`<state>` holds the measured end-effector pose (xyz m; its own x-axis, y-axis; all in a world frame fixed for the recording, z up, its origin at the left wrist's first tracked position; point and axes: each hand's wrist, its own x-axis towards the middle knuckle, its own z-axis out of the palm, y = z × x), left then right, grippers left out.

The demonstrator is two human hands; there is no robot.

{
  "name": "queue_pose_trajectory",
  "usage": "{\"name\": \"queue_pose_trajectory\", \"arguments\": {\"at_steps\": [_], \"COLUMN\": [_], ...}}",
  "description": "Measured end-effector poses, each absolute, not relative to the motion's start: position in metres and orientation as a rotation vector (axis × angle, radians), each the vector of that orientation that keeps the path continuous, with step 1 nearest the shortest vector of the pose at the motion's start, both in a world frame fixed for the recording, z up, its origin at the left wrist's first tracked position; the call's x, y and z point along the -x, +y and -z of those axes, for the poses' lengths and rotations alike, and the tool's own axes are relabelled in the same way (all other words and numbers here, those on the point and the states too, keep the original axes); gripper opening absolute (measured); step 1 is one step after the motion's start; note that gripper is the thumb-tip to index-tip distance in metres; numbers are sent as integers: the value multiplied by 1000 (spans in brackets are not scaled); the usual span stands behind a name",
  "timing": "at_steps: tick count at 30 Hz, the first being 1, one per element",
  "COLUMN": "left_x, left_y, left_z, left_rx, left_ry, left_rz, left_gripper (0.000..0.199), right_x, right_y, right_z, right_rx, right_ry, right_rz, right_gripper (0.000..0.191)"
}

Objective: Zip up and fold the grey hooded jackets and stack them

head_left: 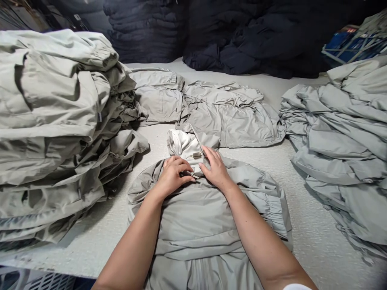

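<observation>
Jacket [199,217] lies on the bench [145,145], zip line running straight ahead from the body; left hand [173,175] curls shut at the metal zip pull [191,174], right hand [215,169] open, fingers spread flat just beside it.

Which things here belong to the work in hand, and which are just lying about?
In use: left hand, right hand, grey-green zip jacket, its zip pull.
Lying about: left stack of jackets, right heap of jackets, two folded jackets ahead, dark garments behind.
</observation>
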<state>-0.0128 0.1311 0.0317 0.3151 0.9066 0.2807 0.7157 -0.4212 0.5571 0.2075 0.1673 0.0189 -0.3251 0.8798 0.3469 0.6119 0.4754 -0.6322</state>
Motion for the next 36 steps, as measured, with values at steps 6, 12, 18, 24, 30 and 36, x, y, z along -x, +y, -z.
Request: {"name": "queue_pose_trajectory", "arguments": {"at_steps": [6, 12, 18, 24, 30, 36], "left_x": [11, 7, 3, 3, -1, -3], "left_y": [132, 134, 135, 133, 131, 132], "left_z": [-26, -18, -17, -7, -3, -8], "left_rx": [-2273, -1975, -1851, -2212, -2345, -2321], "left_ry": [1690, 1622, 1442, 1489, 1671, 1828], "left_rz": [-1005, -1117, -1331, -876, -479, -267], "left_gripper": [7, 14, 26, 36, 61, 66], "right_x": [-205, -207, -207, -210, -212, -205], "right_y": [167, 167, 166, 169, 168, 165], "right_z": [-21, -25, -26, -22, -29, -22], "right_rx": [1283, 1274, 1309, 1354, 1443, 1217], "right_ry": [-2194, -2206, -2222, -2218, -2023, -2287], "right_rz": [-585, -604, -547, -467, -226, -170], "right_gripper": [58, 47, 55, 52, 47, 36]}}
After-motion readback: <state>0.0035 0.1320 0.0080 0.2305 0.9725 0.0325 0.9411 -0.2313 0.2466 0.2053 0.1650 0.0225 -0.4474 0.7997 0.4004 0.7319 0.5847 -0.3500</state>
